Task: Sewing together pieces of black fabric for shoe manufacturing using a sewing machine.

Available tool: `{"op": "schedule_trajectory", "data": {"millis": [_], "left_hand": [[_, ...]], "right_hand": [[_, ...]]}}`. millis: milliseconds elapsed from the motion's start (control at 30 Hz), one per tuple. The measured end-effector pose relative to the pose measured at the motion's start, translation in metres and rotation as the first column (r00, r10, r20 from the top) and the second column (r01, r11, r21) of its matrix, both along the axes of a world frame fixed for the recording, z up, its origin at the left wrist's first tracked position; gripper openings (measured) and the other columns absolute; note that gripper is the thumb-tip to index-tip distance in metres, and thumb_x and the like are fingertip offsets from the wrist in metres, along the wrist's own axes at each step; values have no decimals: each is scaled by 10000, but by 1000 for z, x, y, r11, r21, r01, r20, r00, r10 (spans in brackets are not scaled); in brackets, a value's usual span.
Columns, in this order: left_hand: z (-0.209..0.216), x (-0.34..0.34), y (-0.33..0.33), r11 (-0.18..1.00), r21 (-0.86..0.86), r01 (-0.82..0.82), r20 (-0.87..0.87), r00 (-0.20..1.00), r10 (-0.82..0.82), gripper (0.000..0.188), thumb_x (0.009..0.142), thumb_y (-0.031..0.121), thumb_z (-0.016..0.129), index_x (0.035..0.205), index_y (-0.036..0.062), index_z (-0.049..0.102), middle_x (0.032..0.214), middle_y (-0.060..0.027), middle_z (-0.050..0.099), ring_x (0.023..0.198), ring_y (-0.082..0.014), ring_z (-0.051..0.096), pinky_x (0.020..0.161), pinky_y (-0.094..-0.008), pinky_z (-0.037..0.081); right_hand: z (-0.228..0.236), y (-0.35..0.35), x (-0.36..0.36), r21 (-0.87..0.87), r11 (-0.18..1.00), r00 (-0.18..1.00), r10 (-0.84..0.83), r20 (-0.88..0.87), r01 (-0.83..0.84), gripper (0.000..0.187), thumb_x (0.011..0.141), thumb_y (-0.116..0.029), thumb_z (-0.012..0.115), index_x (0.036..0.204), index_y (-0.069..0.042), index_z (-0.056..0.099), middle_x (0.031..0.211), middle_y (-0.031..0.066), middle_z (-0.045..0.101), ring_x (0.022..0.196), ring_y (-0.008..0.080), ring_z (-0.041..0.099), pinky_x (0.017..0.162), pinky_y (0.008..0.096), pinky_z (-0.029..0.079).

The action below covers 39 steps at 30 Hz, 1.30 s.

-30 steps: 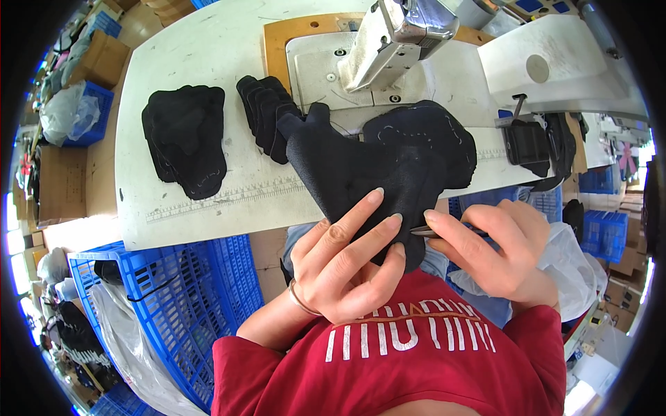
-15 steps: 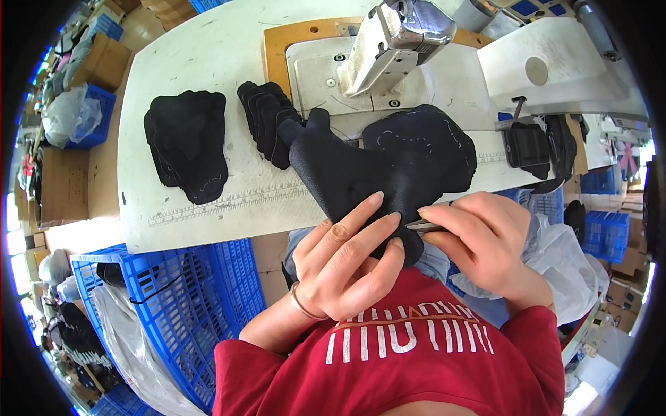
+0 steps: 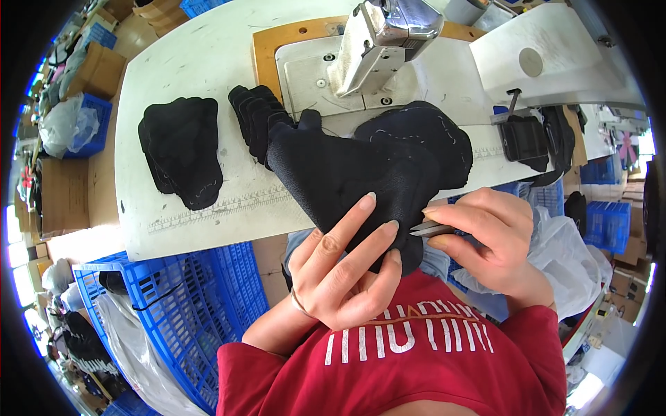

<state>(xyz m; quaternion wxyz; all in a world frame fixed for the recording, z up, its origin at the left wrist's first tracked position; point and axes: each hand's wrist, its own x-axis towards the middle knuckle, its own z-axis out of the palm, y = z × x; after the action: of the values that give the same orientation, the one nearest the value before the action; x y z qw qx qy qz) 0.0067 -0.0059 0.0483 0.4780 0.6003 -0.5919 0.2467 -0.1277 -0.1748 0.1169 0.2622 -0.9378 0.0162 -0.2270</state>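
Note:
A sewn black fabric piece slants from the table edge down toward my lap. My left hand grips its lower part, fingers laid on top; the underside of that grip is hidden. Just right of those fingertips, my right hand pinches small pointed metal thread snips between thumb and fingers. Their tips lie close to the cloth's edge, and I cannot tell whether they touch it. Beyond, partly covered by the held piece, rests a dark fabric piece with pale stitch lines.
A sewing machine stands on the white table. Black cut pieces lie in a stack at left and a fanned pile beside the machine bed. A blue crate stands at lower left; clear plastic hangs at right.
The held fabric has shifted slightly left and lies flatter. The thread snips have drawn a little right, away from the left fingertips, and their blades show more. The view has moved slightly.

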Motion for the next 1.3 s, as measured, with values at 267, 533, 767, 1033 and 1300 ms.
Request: {"op": "schedule_trajectory", "data": {"millis": [267, 533, 767, 1033, 1300], "left_hand": [[0, 1, 2, 1000, 15, -6, 14, 1000, 6, 139, 739, 9, 655, 827, 114, 634, 972, -101, 712, 951, -353, 720, 504, -260, 440], [-1, 1, 3, 999, 34, -1, 15, 1000, 1, 129, 735, 15, 654, 819, 111, 636, 974, -100, 712, 953, -354, 720, 510, -259, 442], [-3, 0, 5, 999, 36, 14, -23, 1000, -13, 169, 721, -8, 656, 852, 99, 646, 971, -121, 709, 950, -346, 722, 527, -281, 484], [12, -17, -4, 991, -114, 72, -975, 184, -126, 185, 869, -65, 671, 1053, -74, 669, 1001, -159, 716, 849, -192, 715, 762, -290, 591], [16, -15, -14, 847, -514, 138, -767, -516, -382, 196, 992, 43, 553, 1110, -54, 675, 1053, -153, 705, 956, -228, 701, 819, -406, 630]], "right_hand": [[1, 2, -1, -41, 999, 1000, -2, -20, 1, 368, 654, -123, 839, 998, -53, 730, 814, 54, 689, 615, 181, 619, 526, 290, 456], [5, 2, 2, -159, 987, 1000, 19, 16, -17, 382, 638, -142, 852, 987, -60, 723, 730, 9, 631, 566, 145, 612, 465, 261, 447], [4, 2, 0, -58, 998, 1000, -4, -20, 3, 367, 673, -110, 843, 1013, -42, 721, 743, 35, 638, 574, 158, 609, 480, 267, 449], [8, 12, -6, 202, 978, 999, -45, 8, 43, 442, 708, -85, 842, 1121, -25, 697, 858, 73, 662, 661, 157, 620, 513, 274, 481], [-21, 35, 11, 17, 972, 961, -233, 150, 233, 510, 704, -36, 820, 1195, -70, 690, 804, 57, 606, 594, 150, 589, 477, 283, 468]]}}
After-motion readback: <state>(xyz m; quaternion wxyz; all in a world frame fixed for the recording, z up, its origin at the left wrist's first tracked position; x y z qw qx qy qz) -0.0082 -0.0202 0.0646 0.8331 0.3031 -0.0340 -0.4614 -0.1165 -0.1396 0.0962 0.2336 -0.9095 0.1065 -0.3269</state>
